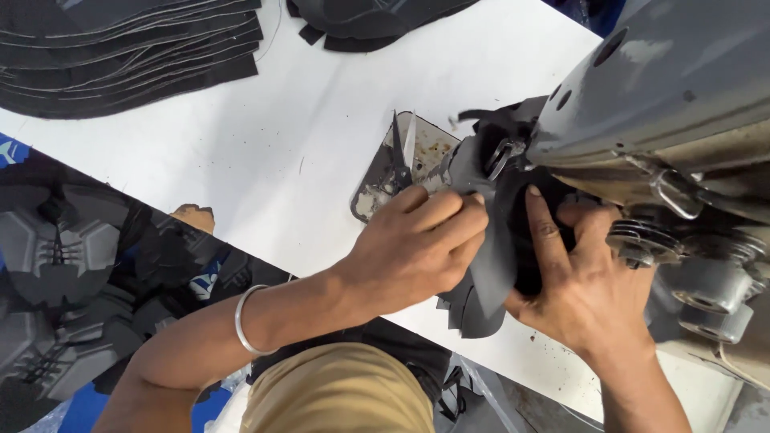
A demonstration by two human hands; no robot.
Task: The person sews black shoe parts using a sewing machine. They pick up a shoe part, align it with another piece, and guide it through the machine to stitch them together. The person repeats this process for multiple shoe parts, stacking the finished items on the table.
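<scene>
White table (265, 144), stacked black cut pieces (128, 52) top left, more black pieces (369, 20), scissors (399, 156), grey sewing machine (674, 120)

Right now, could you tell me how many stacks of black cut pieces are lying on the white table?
2: a large stack at the table's top-left corner, and a smaller heap at the top centre edge. More may lie outside the view.
</scene>
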